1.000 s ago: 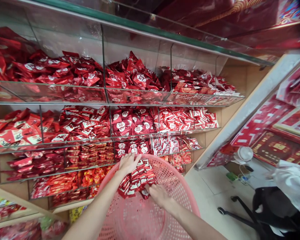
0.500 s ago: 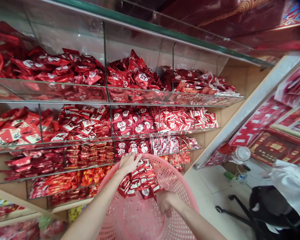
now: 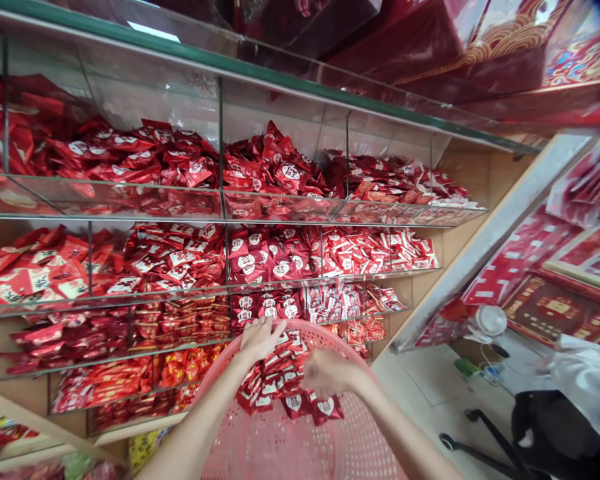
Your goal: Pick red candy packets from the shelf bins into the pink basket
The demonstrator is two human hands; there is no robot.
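Observation:
A pink perforated plastic basket (image 3: 285,447) is tilted up against the glass shelving, its rim near the third shelf. A heap of red candy packets (image 3: 280,383) with white labels lies against its upper wall. My left hand (image 3: 260,337) rests flat on top of that heap at the basket's rim, fingers spread. My right hand (image 3: 327,373) is curled over the right side of the heap, fingers bent around a few packets. Two loose packets (image 3: 310,405) hang just below it.
Glass shelves (image 3: 220,213) with dividers hold several compartments of red packets. A wooden post (image 3: 485,247) slants on the right. A black chair base (image 3: 485,433), a white garment (image 3: 590,380) and red framed decorations (image 3: 555,307) stand at the right.
My right hand rose from low in the basket to the right side of the packet heap. The view tilted up slightly. My left hand stayed on the heap.

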